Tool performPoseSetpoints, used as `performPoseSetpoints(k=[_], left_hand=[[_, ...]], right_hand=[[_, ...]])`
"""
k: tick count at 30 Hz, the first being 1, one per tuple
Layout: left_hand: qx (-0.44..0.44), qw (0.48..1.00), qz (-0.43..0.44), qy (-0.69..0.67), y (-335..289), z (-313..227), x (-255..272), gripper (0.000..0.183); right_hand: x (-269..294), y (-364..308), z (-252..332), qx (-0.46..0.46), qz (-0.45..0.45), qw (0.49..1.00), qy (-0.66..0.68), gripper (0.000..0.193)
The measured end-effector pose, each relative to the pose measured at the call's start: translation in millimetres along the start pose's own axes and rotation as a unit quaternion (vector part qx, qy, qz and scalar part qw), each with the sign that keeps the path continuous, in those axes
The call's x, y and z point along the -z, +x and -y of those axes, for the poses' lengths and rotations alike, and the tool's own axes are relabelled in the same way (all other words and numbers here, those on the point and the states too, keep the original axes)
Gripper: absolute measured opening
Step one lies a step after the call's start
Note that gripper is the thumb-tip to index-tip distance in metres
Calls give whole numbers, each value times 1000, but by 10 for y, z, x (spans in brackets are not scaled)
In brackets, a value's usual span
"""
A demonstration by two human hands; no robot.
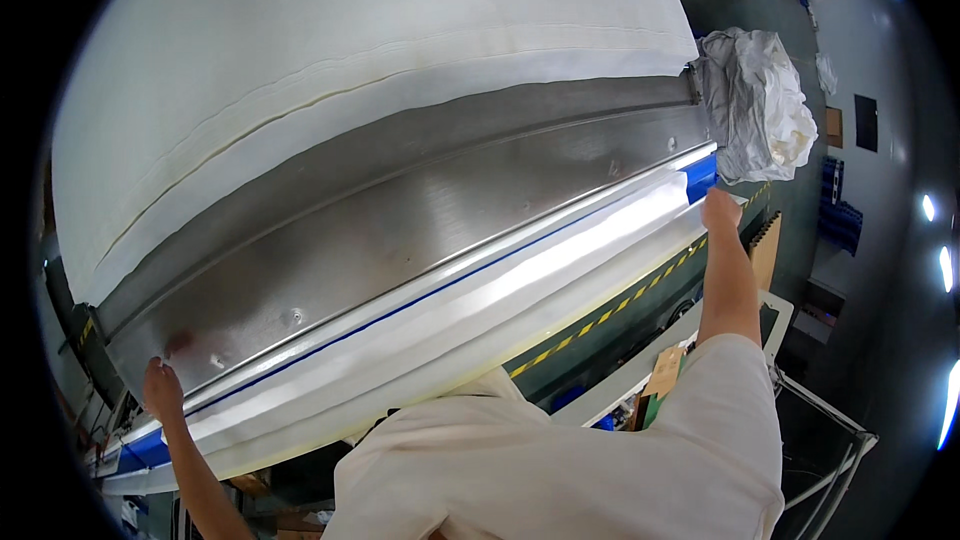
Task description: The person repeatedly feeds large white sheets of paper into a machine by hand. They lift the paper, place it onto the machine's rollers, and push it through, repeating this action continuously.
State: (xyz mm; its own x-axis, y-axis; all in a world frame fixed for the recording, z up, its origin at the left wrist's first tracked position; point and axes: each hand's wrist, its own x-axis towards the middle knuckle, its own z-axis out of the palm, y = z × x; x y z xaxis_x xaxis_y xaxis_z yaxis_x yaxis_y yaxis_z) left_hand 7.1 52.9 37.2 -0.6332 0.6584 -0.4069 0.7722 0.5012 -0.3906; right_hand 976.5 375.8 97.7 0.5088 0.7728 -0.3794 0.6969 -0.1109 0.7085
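Observation:
A long white sheet (480, 305) with a glossy band lies over a roller that runs slantwise in front of me. Blue shows at the roller's right end (701, 178) and at its left end (146, 452). My right hand (722, 210) is closed at the sheet's right end, just beside the blue part. At the far left, my left hand (163, 392) is closed, in front of the left end of a metal plate (400, 205). What either hand's fingers hold, if anything, is hidden.
Beyond the plate, wide white fabric (380, 10) hangs over the machine. A crumpled grey-white cloth bundle (755, 105) sits off its right end. A yellow-black floor stripe (610, 310), a white cart frame (825, 460) and a brown cardboard piece (664, 372) are near my right side.

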Motion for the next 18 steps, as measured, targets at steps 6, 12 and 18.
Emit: performPoseSetpoints(k=[6,12,18], left_hand=[[-37,988,-81,-127,-173,-420,121,25],[-62,944,-161,-283,-683,-1118,395,22],[-103,862,-158,-470,-1214,-2014,712,17]], right_hand=[[-468,109,52,151,29,929,337,56],[-361,-49,598,180,196,844,465,60],[-142,-628,996,197,244,786,533,48]])
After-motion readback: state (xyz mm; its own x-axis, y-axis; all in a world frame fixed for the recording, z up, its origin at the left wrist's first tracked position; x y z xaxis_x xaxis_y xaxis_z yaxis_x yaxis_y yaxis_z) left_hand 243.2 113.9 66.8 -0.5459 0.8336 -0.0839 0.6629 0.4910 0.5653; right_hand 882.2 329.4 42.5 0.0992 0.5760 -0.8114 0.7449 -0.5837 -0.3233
